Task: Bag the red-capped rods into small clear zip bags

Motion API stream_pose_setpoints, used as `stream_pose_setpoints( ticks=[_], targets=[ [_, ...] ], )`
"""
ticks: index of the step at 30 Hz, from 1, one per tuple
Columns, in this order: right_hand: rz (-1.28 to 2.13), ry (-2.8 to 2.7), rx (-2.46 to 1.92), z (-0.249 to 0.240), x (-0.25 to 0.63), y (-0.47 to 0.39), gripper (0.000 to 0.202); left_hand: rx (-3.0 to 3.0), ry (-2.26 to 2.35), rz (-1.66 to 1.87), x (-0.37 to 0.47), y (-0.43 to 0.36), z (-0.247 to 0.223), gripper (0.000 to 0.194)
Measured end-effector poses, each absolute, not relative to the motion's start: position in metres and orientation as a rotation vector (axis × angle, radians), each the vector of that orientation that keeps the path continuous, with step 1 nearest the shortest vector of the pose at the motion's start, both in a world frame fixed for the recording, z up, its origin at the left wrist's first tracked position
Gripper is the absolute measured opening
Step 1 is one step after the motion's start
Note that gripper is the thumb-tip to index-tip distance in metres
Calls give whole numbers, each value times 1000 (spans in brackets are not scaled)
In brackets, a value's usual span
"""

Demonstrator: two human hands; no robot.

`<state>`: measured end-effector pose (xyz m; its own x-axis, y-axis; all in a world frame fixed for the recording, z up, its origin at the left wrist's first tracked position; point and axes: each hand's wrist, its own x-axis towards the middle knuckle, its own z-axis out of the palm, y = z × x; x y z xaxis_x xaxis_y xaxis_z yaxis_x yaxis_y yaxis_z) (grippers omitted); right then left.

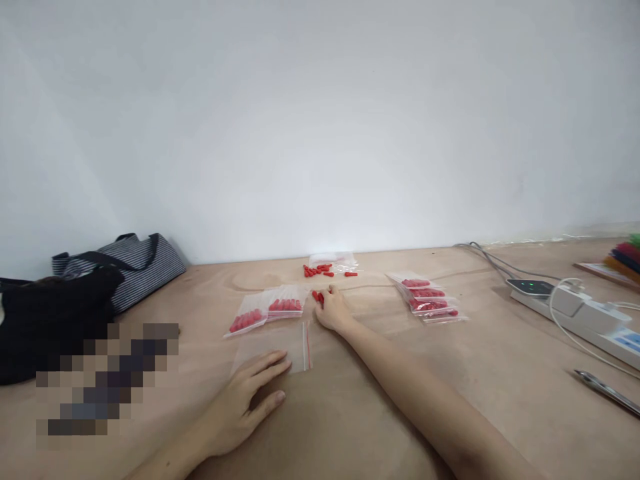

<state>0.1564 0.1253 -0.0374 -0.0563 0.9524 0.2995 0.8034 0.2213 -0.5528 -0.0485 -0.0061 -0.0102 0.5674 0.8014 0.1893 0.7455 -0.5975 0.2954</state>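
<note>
My left hand [257,390] lies with fingers spread on an empty clear zip bag [295,343] that has a red line by its opening. Farther forward, my right hand [333,308] has its fingers closed around small red pieces [318,297]. Beyond it is a loose group of red pieces [313,271] beside a stack of clear bags [333,259]. Two bags of red pieces [246,320] [286,305] lie left of my right hand. Several overlapping filled bags [430,300] lie to its right.
On the left are a striped bag [135,267] and a black cloth [55,320], with a blurred-out patch in front. To the right lie a white power strip [590,317] with cables, a dark device [531,287], a pen [607,390] and colourful bristly items [625,260]. A wall stands behind.
</note>
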Motion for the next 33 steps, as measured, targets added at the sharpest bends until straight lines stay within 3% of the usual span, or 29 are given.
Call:
stream_pose_setpoints(
  ticks=[15, 21, 26, 33],
  targets=[
    [96, -1704, -1712, -56, 263, 78, 22, 2787, 1065, 317, 41, 2, -1, 38],
    [103, -1642, -1738, -52, 289, 99, 26, 2722, 1185, 382, 50, 24, -11, 58],
    [139, -1703, -1702, -54, 299, 104, 26, 2703, 1095, 245, 43, 22, -16, 51],
    [177, -1662, -1635, -56, 296, 100, 19, 2680, 1121, 308, 36, 9, -13, 48]
  ],
)
